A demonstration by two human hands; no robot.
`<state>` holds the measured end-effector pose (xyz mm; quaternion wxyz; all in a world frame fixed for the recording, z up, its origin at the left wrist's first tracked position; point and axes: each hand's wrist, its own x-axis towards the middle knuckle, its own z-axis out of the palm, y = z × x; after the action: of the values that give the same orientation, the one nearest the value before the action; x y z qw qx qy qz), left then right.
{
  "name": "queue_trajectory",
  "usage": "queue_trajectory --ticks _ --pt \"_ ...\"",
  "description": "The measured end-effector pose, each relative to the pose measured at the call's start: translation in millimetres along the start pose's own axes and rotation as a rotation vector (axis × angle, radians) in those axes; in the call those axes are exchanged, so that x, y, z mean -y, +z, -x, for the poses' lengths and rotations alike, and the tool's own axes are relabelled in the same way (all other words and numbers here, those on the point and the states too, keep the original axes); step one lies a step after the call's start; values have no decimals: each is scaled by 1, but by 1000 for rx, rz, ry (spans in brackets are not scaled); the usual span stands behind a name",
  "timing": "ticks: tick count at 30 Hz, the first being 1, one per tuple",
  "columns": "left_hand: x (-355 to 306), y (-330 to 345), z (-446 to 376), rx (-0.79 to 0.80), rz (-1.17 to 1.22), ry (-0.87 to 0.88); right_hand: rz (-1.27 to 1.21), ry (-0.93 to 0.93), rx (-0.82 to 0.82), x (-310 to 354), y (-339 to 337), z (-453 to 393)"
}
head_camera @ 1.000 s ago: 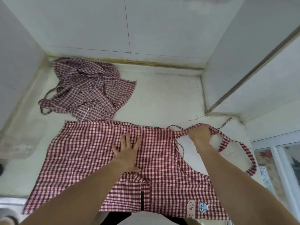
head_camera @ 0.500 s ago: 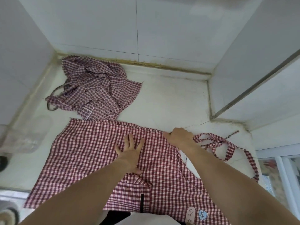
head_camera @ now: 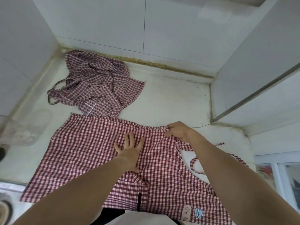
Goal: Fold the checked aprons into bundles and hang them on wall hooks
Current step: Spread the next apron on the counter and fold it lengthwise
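A red-and-white checked apron [head_camera: 84,148] lies spread flat on the white counter [head_camera: 170,104], its near edge hanging over the front. My left hand [head_camera: 129,151] presses flat on its middle, fingers straight and spread. My right hand [head_camera: 178,130] pinches the apron's far right corner, where the cloth bunches. Its straps [head_camera: 194,166] loop loosely on the counter under my right forearm. A second checked apron [head_camera: 99,85] sits crumpled in a heap at the back left. No wall hooks are in view.
White tiled walls [head_camera: 103,21] close in the counter at the back, left and right. A clear plastic container [head_camera: 26,129] stands at the left edge. A sink drain [head_camera: 4,211] shows at the lower left, and a window frame [head_camera: 276,172] at the lower right.
My right hand let the gathered straps drop on the right, moved left and took hold of the apron's far right corner. My left hand stayed pressed on the apron.
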<state>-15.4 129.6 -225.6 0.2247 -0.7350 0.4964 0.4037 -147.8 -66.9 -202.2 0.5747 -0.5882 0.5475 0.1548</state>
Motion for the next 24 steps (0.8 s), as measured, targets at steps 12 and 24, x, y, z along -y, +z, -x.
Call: queue_trajectory --ticks 12,24 --pt "1 -1 2 6 15 23 -540 -173 -286 78 -47 12" --pt "1 0 -1 -11 7 26 313 -570 -542 80 -78 34"
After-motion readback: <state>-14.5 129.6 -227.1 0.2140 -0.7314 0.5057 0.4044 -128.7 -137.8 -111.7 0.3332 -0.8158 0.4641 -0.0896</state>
